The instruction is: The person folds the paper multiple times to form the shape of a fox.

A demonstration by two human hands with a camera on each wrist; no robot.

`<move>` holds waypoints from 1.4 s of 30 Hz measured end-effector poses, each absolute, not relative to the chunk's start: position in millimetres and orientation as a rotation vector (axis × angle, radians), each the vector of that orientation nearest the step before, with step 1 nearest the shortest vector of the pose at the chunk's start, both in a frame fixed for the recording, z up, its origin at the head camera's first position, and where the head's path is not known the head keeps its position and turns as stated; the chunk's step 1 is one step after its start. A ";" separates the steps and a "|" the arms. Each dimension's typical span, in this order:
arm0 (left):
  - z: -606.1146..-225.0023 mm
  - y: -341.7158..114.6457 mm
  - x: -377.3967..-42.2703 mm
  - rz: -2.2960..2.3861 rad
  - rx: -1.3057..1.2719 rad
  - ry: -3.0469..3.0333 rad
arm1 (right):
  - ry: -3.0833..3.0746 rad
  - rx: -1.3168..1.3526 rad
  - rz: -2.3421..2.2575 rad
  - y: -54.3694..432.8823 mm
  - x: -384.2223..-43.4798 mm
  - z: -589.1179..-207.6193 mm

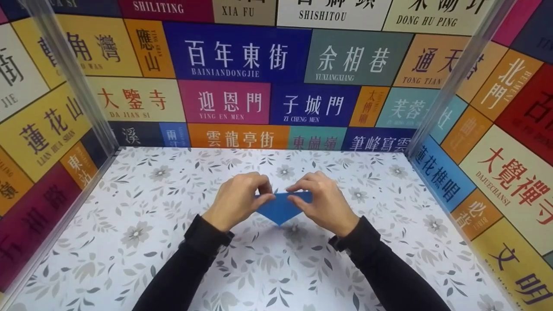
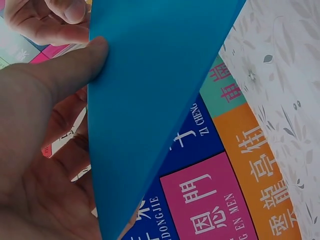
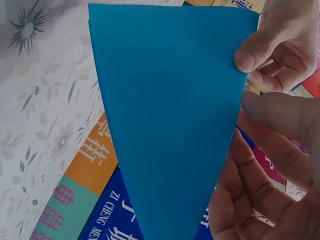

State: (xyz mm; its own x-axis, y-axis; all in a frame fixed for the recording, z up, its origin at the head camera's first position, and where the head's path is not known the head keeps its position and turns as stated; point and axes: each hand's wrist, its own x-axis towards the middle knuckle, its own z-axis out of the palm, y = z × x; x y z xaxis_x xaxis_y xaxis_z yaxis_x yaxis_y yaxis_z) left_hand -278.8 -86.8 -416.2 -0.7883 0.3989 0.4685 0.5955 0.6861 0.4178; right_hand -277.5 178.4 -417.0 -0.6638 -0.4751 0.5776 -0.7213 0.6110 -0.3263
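Note:
A blue sheet of paper (image 1: 280,211), folded into a triangle, is held up between both hands with its point down toward the table. My left hand (image 1: 240,195) pinches its long top edge just left of the middle, thumb on the near face in the left wrist view. On the other side of the middle, my right hand (image 1: 323,196) pinches the same edge between thumb and fingers. The right wrist view shows the smooth blue face (image 3: 165,100) and both thumbs close together at that edge. Fingers behind the paper are partly hidden.
White tabletop with grey flowers and leaves (image 1: 138,235) lies under the hands. Colourful panels with Chinese place names (image 1: 237,52) stand behind and on both sides. Clear corner strips (image 1: 73,77) join the walls.

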 end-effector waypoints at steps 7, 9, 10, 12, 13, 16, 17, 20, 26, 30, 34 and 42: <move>-416.7 -84.4 -274.4 -0.752 -0.790 -2.497 | -2.394 0.945 0.752 174.7 -277.7 -416.9; -416.4 -83.9 -273.7 -0.734 -0.794 -2.479 | -2.387 0.941 0.760 174.6 -278.2 -416.8; -416.6 -83.9 -273.5 -0.726 -0.797 -2.467 | -2.386 0.938 0.766 174.5 -278.4 -416.7; -416.7 -83.9 -273.0 -0.711 -0.802 -2.448 | -2.385 0.935 0.772 174.2 -278.8 -416.8; -416.4 -84.4 -272.6 -0.701 -0.801 -2.439 | -2.386 0.936 0.777 173.5 -279.0 -416.2; -415.3 -86.2 -271.3 -0.673 -0.801 -2.413 | -2.383 0.943 0.796 171.3 -279.4 -414.8; -414.7 -86.5 -270.9 -0.664 -0.799 -2.407 | -2.381 0.945 0.802 170.6 -279.4 -414.5; -412.9 -86.9 -270.3 -0.640 -0.799 -2.382 | -2.368 0.945 0.823 169.4 -279.1 -414.5; -410.5 -85.4 -266.6 -0.552 -0.817 -2.342 | -2.356 0.956 0.829 167.6 -276.5 -417.8; -410.7 -83.6 -263.2 -0.521 -0.832 -2.346 | -2.364 0.957 0.850 165.9 -274.6 -421.3; -411.0 -81.5 -262.7 -0.528 -0.840 -2.369 | -2.361 0.955 0.878 165.3 -274.1 -423.7; -414.4 -81.1 -262.0 -0.536 -0.847 -2.377 | -2.339 0.981 0.892 163.0 -272.1 -425.2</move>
State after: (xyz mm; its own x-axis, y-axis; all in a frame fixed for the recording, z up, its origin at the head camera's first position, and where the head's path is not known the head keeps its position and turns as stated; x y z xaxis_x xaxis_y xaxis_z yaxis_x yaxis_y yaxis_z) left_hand -262.0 -81.1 -414.4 -0.6475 0.4475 0.6169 0.6690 0.7214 0.1790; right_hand -272.1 163.0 -425.2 -0.6461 -0.4578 0.6107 -0.7481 0.5382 -0.3881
